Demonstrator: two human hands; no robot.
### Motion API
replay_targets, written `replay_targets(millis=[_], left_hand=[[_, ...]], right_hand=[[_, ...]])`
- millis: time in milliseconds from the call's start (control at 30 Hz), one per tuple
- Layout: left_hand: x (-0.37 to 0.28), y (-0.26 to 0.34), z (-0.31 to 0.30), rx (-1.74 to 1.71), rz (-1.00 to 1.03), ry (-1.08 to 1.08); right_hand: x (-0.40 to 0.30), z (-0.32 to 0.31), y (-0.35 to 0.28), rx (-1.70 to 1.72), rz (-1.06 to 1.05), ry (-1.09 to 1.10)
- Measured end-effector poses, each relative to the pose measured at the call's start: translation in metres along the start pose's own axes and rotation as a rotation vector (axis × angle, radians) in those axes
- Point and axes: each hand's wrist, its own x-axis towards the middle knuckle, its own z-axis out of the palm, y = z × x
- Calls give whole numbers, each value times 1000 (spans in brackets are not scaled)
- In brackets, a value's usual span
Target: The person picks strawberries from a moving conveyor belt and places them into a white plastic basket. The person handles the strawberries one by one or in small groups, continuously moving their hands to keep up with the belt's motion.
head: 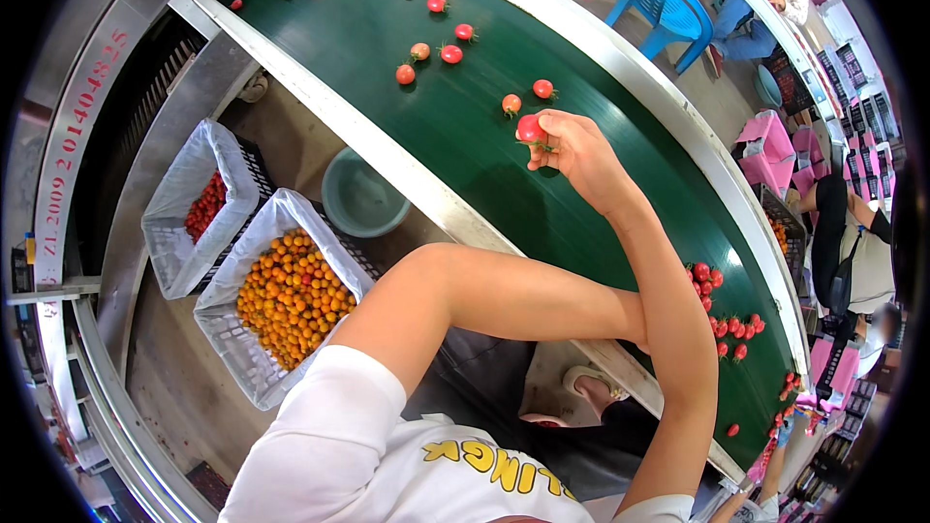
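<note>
My right hand [580, 160] pinches a red cherry tomato [532, 128] with a green calyx between thumb and fingers, above the green conveyor belt [436, 123]. Two more tomatoes lie on the belt just beyond it, one orange-red [511, 104] and one red [543, 88]. My left forearm [538, 298] reaches across to the right and passes behind my right forearm, which hides my left hand. To the right of the crossed arms, a group of red cherry tomatoes [740, 327] lies on the belt. Others are scattered along its far upper left part.
Below the belt at left stand a lined crate [207, 290] of orange cherry tomatoes, another lined crate [156, 232] with red ones, and a green basin [365, 192]. Metal belt edges [407, 181] run along both sides. A blue plastic chair [665, 7] and several people are beyond.
</note>
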Motion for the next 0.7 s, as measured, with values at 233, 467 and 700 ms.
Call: replay_targets(millis=[233,467,700], left_hand=[[-1,-5,15,39,46,74],[-1,-7,22,85,70,118],[0,-5,17,15,52,77]], right_hand=[[-3,-5,0,101,6,22],[-7,-17,0,-531,-47,102],[-15,-18,-11,-1279,-170,240]])
